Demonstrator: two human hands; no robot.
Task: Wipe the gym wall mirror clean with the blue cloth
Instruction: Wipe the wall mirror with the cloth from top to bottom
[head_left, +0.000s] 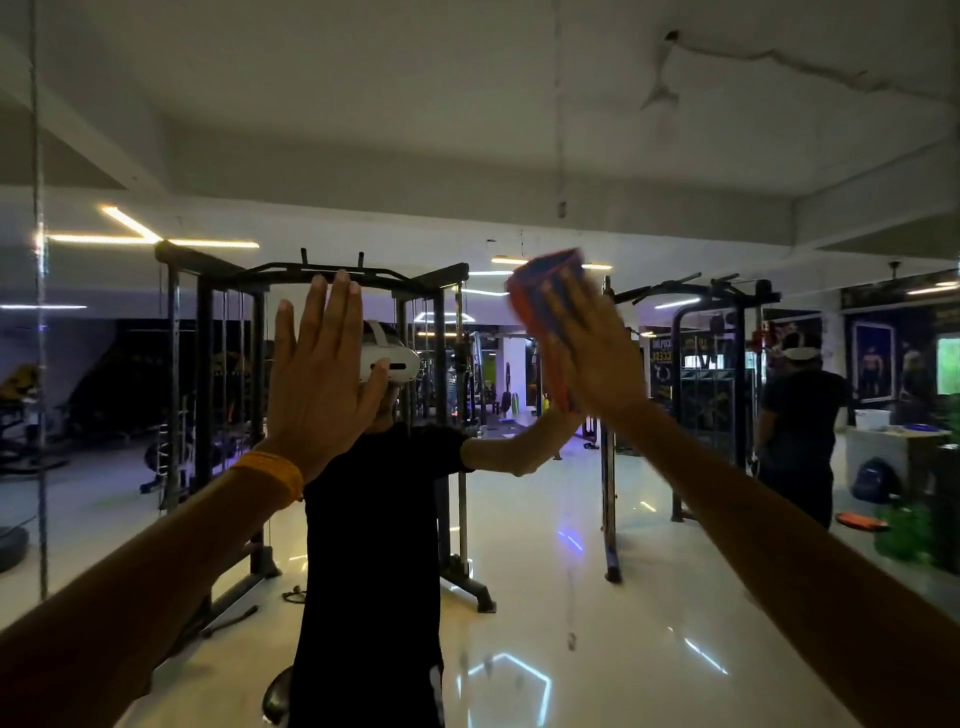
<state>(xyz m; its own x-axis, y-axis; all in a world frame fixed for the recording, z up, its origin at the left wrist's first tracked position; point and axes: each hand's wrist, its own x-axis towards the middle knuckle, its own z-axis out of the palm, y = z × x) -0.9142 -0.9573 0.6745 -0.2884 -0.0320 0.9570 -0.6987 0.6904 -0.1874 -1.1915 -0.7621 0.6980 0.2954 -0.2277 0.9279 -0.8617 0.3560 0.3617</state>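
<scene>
The wall mirror (545, 156) fills the view and reflects the gym and my own figure in a black shirt. My right hand (597, 358) presses a blue cloth with an orange edge (540, 280) flat against the glass at upper centre-right, fingers straight, image blurred by motion. My left hand (322, 374) lies flat on the mirror to the left of it, fingers straight and together, holding nothing. An orange band sits on my left wrist.
A vertical mirror seam (39, 312) runs at far left and another (560, 156) near the centre. Reflected in the glass are black power racks (218, 395), a glossy white floor and a second person (800, 426) standing at right.
</scene>
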